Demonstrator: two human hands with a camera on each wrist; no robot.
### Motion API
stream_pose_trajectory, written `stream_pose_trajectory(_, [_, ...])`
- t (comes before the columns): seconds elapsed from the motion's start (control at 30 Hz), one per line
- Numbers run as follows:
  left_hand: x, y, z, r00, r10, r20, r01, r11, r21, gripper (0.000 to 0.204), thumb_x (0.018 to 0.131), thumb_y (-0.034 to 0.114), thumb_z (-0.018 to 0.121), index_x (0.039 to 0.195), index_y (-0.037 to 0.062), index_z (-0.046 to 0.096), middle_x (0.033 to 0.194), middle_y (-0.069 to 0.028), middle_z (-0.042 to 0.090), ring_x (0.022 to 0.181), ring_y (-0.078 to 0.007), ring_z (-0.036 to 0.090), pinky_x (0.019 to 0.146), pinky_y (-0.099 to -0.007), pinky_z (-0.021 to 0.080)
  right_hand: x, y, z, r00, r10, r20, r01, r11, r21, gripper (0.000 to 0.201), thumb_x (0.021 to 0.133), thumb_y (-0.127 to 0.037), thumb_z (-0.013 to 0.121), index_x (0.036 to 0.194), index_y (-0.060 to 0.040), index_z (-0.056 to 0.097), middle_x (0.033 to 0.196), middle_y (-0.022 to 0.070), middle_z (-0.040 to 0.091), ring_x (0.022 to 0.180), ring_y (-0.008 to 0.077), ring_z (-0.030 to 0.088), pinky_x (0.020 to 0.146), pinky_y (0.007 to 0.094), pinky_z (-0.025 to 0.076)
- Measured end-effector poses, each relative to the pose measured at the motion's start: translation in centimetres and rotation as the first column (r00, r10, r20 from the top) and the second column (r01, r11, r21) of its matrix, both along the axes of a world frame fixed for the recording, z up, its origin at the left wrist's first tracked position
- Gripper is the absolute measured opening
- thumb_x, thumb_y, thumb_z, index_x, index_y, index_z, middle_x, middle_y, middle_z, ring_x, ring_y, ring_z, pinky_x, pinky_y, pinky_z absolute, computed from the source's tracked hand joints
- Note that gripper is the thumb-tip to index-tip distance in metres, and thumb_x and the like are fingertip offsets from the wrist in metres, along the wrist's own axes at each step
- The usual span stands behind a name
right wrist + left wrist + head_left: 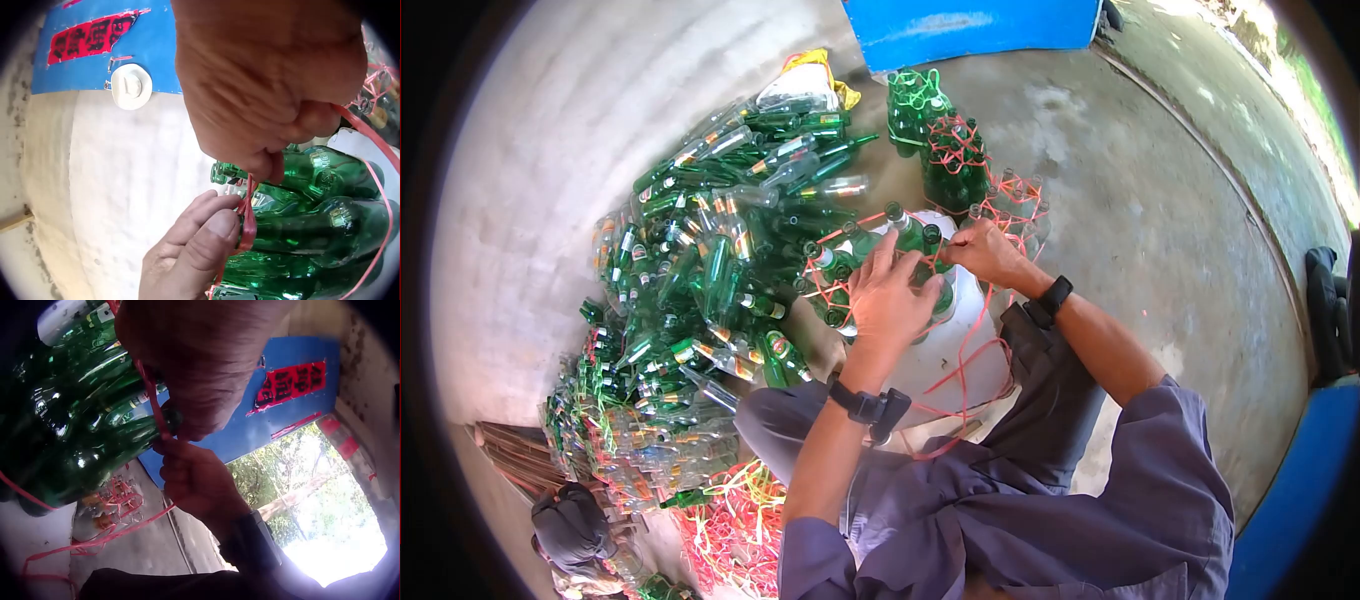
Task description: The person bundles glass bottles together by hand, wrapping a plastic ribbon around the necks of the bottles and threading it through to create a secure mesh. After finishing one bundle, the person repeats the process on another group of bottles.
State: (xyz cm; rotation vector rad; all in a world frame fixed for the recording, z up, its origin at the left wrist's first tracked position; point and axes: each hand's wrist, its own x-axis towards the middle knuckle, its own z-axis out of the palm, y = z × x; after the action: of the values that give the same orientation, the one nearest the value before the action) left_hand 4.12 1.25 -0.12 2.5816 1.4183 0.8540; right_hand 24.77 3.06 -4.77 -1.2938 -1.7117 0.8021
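Observation:
A cluster of green bottles stands on a white round surface, with pink strap looped about the necks. My left hand lies over the near bottles; in the right wrist view its thumb and fingers pinch the strap at a bottle neck. My right hand grips the strap just above that neck, its fingers curled, as the right wrist view shows. A loose length of strap hangs down the near side of the white surface.
A big heap of bottles lies on the left. Tied bundles stand beyond the white surface. Pink and yellow straps are piled at lower left, near another person. A blue panel stands at the back.

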Motion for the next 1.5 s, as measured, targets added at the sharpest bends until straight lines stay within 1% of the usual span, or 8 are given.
stream_pose_trajectory(0.33, [0.0, -0.3, 0.6, 0.993, 0.004, 0.117, 0.009, 0.993, -0.115, 0.035, 0.075, 0.031, 0.08, 0.106, 0.0143, 0.078, 0.145, -0.0087, 0.056, 0.111, -0.0292, 0.065, 0.091, -0.0381, 0.055, 1.4, 0.5, 0.5, 0.917, 0.088, 0.389, -0.112, 0.993, 0.04, 0.015, 0.078, -0.018, 0.073, 0.091, -0.0128, 0.079, 0.072, 0.0025, 0.068, 0.062, 0.0158, 0.065, 0.056, 0.0319, 0.052])
stream_pose_trajectory(0.5, [-0.1, -0.4, 0.4, 0.993, 0.023, 0.115, -0.01, 0.993, -0.114, 0.035, 0.074, 0.031, 0.08, 0.105, 0.0137, 0.078, 0.144, -0.008, 0.056, 0.108, -0.03, 0.065, 0.09, -0.0382, 0.055, 1.7, -0.2, 0.4, 0.871, 0.069, 0.487, -0.156, 0.978, 0.141, 0.017, 0.074, -0.018, 0.073, 0.09, -0.0169, 0.08, 0.07, 0.0026, 0.065, 0.066, 0.0177, 0.066, 0.059, 0.0312, 0.053])
stream_pose_trajectory(0.6, [0.0, -0.3, 0.1, 0.99, 0.007, 0.138, 0.003, 0.998, -0.069, 0.035, 0.072, 0.03, 0.08, 0.103, 0.0139, 0.078, 0.143, -0.0073, 0.057, 0.106, -0.0306, 0.065, 0.088, -0.039, 0.055, 1.6, -0.9, 0.8, 0.959, 0.063, 0.277, -0.051, 0.997, -0.051, 0.012, 0.074, -0.017, 0.074, 0.085, -0.0149, 0.078, 0.07, 0.0034, 0.064, 0.063, 0.0188, 0.064, 0.058, 0.0313, 0.052])
stream_pose_trajectory(0.7, [0.0, -0.2, -0.2, 0.989, 0.011, 0.144, 0.0, 0.997, -0.072, 0.036, 0.073, 0.032, 0.08, 0.104, 0.0142, 0.078, 0.142, -0.0069, 0.057, 0.105, -0.0312, 0.065, 0.088, -0.0397, 0.055, 1.4, -0.4, 0.5, 0.882, 0.063, 0.467, -0.088, 0.996, 0.032, 0.006, 0.078, -0.016, 0.075, 0.08, -0.0105, 0.076, 0.07, 0.0052, 0.064, 0.06, 0.0199, 0.062, 0.057, 0.0318, 0.051])
stream_pose_trajectory(0.8, [-0.2, -0.2, -0.2, 0.987, -0.001, 0.158, 0.016, 0.996, -0.09, 0.036, 0.072, 0.032, 0.079, 0.104, 0.0141, 0.078, 0.141, -0.0062, 0.058, 0.104, -0.0319, 0.065, 0.088, -0.04, 0.055, 1.3, -0.9, 0.8, 0.953, 0.071, 0.294, -0.053, 0.996, -0.071, 0.007, 0.081, -0.016, 0.074, 0.078, -0.0086, 0.074, 0.068, 0.008, 0.063, 0.06, 0.0204, 0.062, 0.055, 0.0338, 0.049])
stream_pose_trajectory(1.0, [0.0, -0.2, 0.1, 0.988, 0.021, 0.156, -0.008, 0.996, -0.085, 0.04, 0.07, 0.03, 0.08, 0.107, 0.0141, 0.077, 0.14, -0.0056, 0.058, 0.104, -0.0327, 0.066, 0.086, -0.0397, 0.056, 1.0, -2.2, 3.9, 0.888, -0.042, 0.457, -0.083, 0.964, 0.251, 0.021, 0.083, -0.008, 0.065, 0.065, -0.0027, 0.056, 0.065, 0.0165, 0.06, 0.068, 0.039, 0.062, 0.057, 0.044, 0.049])
stream_pose_trajectory(1.3, [-0.1, 0.0, -0.7, 0.984, -0.009, 0.176, 0.016, 0.999, -0.037, 0.041, 0.075, 0.029, 0.077, 0.11, 0.0079, 0.072, 0.143, -0.0108, 0.055, 0.111, -0.0363, 0.063, 0.087, -0.0442, 0.056, 0.2, 0.9, 9.1, 0.639, 0.051, 0.768, -0.37, 0.895, 0.248, 0.003, 0.075, -0.006, 0.063, 0.073, -0.004, 0.061, 0.076, 0.0123, 0.063, 0.07, 0.0349, 0.064, 0.06, 0.0449, 0.05])
stream_pose_trajectory(1.5, [0.0, 0.3, -0.6, 0.988, -0.013, 0.154, 0.021, 0.999, -0.049, 0.039, 0.074, 0.027, 0.077, 0.106, 0.0055, 0.071, 0.142, -0.0114, 0.055, 0.112, -0.0374, 0.063, 0.089, -0.0453, 0.055, -0.9, 5.9, 9.1, 0.702, 0.102, 0.705, -0.393, 0.88, 0.265, 0.003, 0.073, -0.007, 0.064, 0.071, -0.0057, 0.066, 0.072, 0.0155, 0.064, 0.071, 0.0375, 0.065, 0.062, 0.0476, 0.051])
